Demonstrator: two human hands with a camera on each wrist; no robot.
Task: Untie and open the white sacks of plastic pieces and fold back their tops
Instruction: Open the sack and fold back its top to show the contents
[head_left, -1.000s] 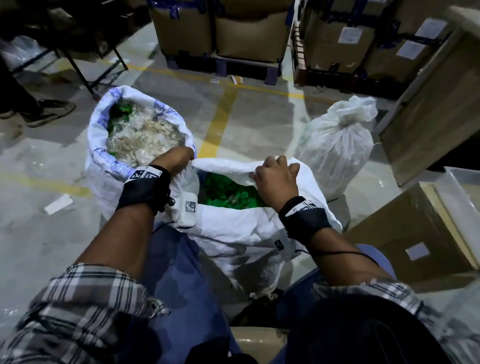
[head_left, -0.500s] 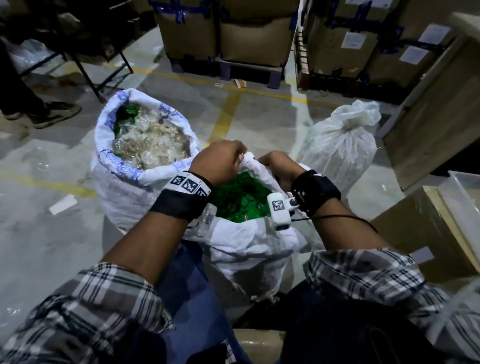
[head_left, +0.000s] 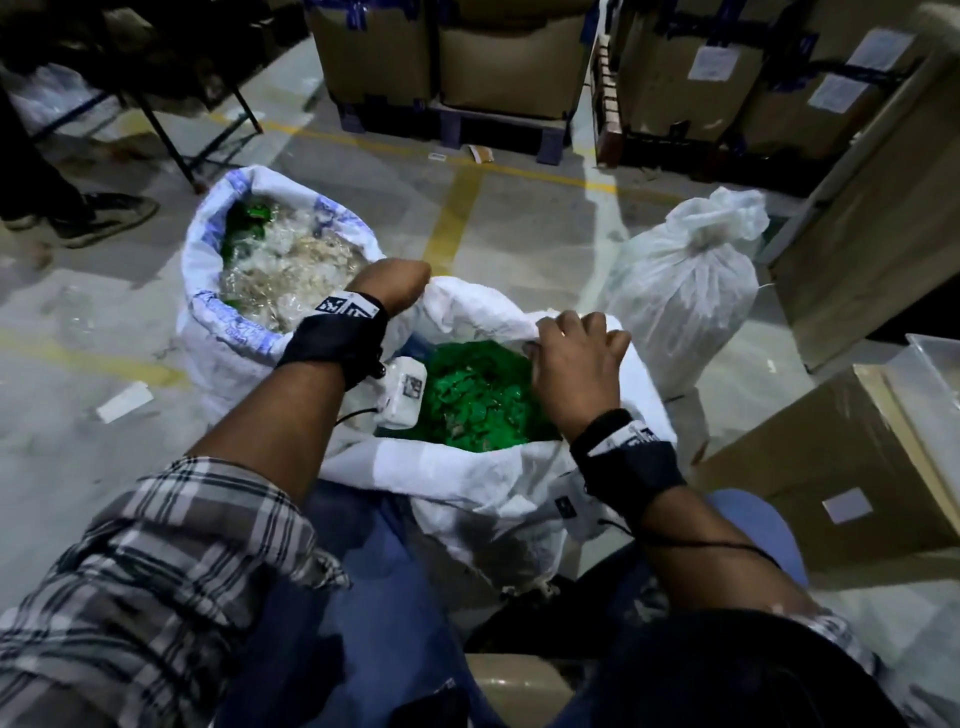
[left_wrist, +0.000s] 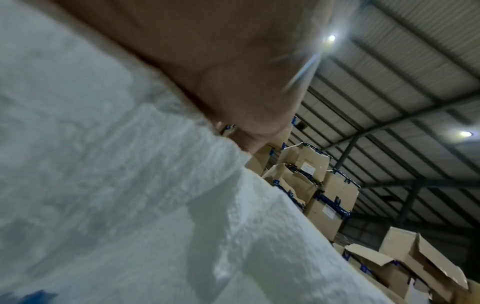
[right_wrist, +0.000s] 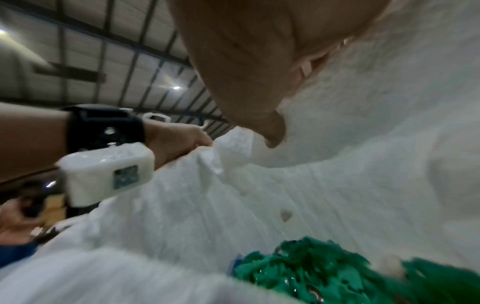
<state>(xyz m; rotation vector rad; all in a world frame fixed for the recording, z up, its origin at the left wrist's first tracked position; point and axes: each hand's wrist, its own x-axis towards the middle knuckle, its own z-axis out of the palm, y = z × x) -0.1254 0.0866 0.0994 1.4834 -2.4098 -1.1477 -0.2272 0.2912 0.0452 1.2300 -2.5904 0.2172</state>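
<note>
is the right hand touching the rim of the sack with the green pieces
Touching. In the head view the right hand curls its fingers over the far rim of the sack; the right wrist view shows a finger pressed into the white fabric above the green pieces.

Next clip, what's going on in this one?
A person is working at an open white sack of green plastic pieces. The left hand grips its far rim and the right hand grips the rim on the right, spreading the top. Beside it to the left, a second sack stands open with its top folded back. A third sack further right is still tied.
</note>
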